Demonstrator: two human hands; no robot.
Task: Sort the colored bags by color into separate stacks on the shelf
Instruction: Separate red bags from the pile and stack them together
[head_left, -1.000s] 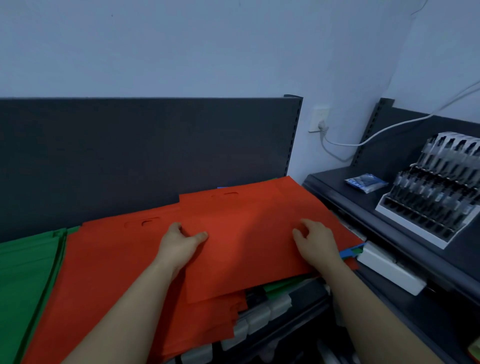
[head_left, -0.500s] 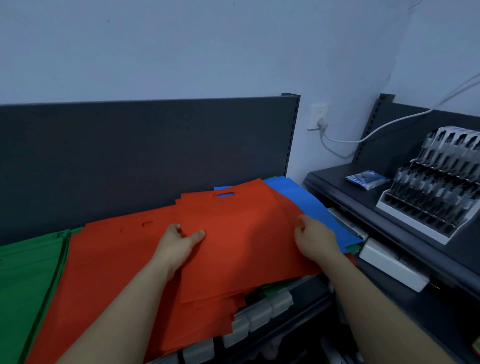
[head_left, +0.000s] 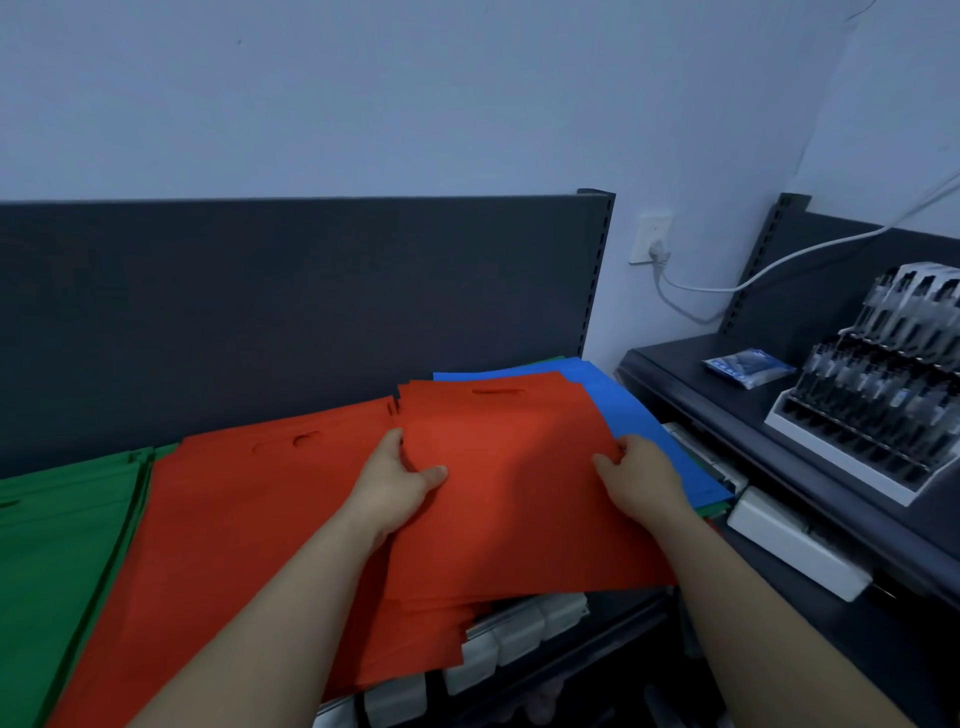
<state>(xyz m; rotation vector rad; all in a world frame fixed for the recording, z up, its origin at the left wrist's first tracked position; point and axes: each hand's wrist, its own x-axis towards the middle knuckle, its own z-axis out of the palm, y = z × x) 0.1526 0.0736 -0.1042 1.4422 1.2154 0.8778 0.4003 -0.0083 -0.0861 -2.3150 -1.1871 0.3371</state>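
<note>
both forearms reach fwd from the bottom of the view, bare, angling in toward the top red bag. l hand is at the bag's left edge, wrist straight, thumb flat on top pointing right, fingers at the edge & partly tucked under, so the grip is holding the bag. r hand is at the right edge, knuckles up, fingers curled onto the fabric, its grip pinching the same bag. the bag lies askew over the red stack on the shelf, front edge overhanging the shelf's front, right part covering a blue bag. green stack lies just left of the red, touching it. a display rack stands on the next shelf unit, far right.
</note>
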